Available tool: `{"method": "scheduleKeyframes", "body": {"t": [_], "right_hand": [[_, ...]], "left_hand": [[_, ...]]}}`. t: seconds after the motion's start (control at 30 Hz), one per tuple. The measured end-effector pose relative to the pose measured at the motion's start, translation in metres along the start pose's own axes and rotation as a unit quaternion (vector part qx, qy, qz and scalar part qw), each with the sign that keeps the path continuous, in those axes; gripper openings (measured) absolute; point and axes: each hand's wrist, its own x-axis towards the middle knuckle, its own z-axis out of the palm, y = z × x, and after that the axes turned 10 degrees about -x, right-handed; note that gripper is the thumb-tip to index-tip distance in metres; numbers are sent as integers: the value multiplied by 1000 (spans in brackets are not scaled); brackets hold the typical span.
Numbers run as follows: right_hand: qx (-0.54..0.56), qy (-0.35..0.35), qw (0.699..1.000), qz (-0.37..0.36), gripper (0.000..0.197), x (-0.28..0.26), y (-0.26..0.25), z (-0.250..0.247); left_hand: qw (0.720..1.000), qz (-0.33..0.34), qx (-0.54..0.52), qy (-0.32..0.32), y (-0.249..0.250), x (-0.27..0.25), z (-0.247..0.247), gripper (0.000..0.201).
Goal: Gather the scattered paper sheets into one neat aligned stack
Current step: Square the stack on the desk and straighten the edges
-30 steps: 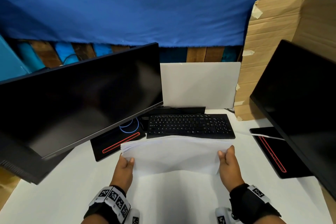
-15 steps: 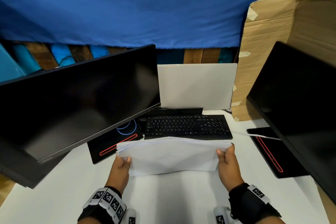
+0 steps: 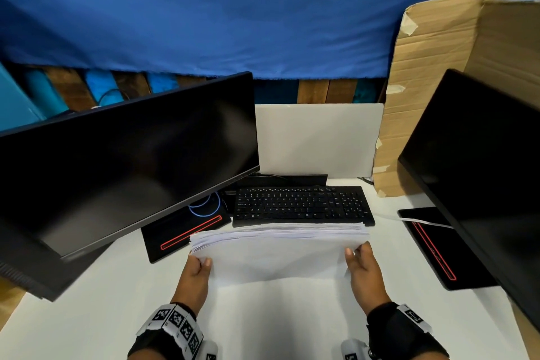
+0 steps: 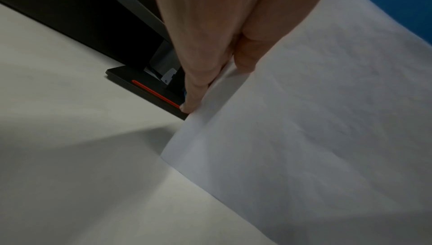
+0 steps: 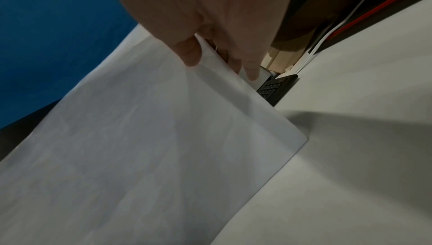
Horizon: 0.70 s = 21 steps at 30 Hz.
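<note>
A stack of white paper sheets [image 3: 277, 251] stands nearly upright on its long edge over the white table [image 3: 87, 316], just in front of the keyboard. Its top edge shows the sheets slightly fanned and uneven. My left hand [image 3: 195, 269] grips the stack's left side, thumb on the near face [image 4: 217, 84]. My right hand [image 3: 362, 266] grips the right side the same way [image 5: 222, 67]. The lower corners of the paper [image 4: 315, 128] [image 5: 140, 147] sit at or just above the table. A single loose sheet [image 3: 420, 221] lies on the right monitor's base.
A black keyboard [image 3: 301, 204] lies right behind the stack. A tilted left monitor [image 3: 117, 169] and its base [image 3: 187, 231] crowd the left, a right monitor [image 3: 482, 169] and its base [image 3: 432, 248] the right. Cardboard [image 3: 432, 82] and a white board [image 3: 315, 137] stand at the back.
Both hands keep their hold on the stack's two sides in about the same place. The stack shifted only slightly, and its top edge now shows the sheets more fanned.
</note>
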Motion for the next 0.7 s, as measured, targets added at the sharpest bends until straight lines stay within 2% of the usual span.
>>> {"method": "scheduleKeyframes", "body": {"t": [0.1, 0.27, 0.47, 0.6, 0.7], "right_hand": [[-12, 7, 1000, 0, 22, -2, 2, 0], [-36, 59, 998, 5, 29, 0, 1, -3], [-59, 41, 997, -16, 14, 0, -7, -12], [-75, 33, 997, -8, 21, -1, -13, -14], [-64, 39, 997, -9, 12, 0, -17, -14]], "left_hand": [[1000, 6, -5, 16, -2, 0, 2, 24], [999, 31, -24, 23, 6, -5, 8, 31], [998, 47, -41, 26, 12, -4, 7, 31], [999, 44, -24, 12, 9, -8, 6, 30], [999, 44, -27, 17, 10, -6, 6, 29]]}}
